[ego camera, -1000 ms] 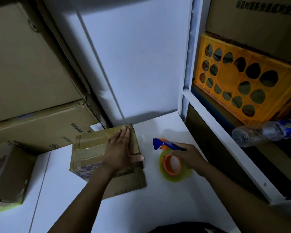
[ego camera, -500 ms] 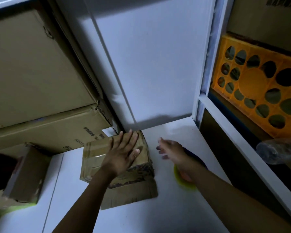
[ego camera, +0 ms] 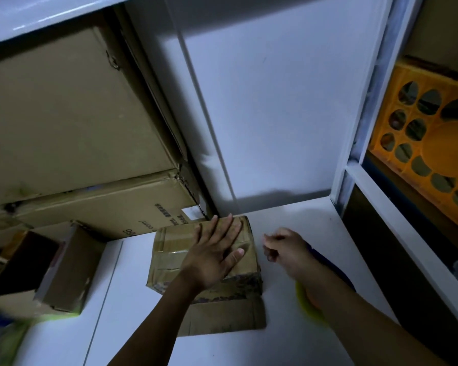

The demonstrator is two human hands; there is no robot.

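A small taped cardboard box (ego camera: pixel 169 249) lies on the white shelf surface (ego camera: pixel 302 223), with a loose flap (ego camera: pixel 222 318) spread out at its near side. My left hand (ego camera: pixel 214 252) presses flat on the box's top, fingers straight. My right hand (ego camera: pixel 286 247) hovers just right of the box with fingers loosely curled and holds nothing. Under my right forearm lies a tape dispenser (ego camera: pixel 307 299); only its yellow-green roll edge and a blue handle part (ego camera: pixel 328 262) show.
Large cardboard boxes (ego camera: pixel 90 207) are stacked at the back left. A smaller open box (ego camera: pixel 64 265) stands at the left. A white upright post (ego camera: pixel 354 143) and shelf rail separate an orange plastic crate (ego camera: pixel 434 154) on the right.
My right hand has let go of the tape dispenser, left it on the shelf and moved up toward the box. My left hand stays flat on the box. The camera has tilted upward.
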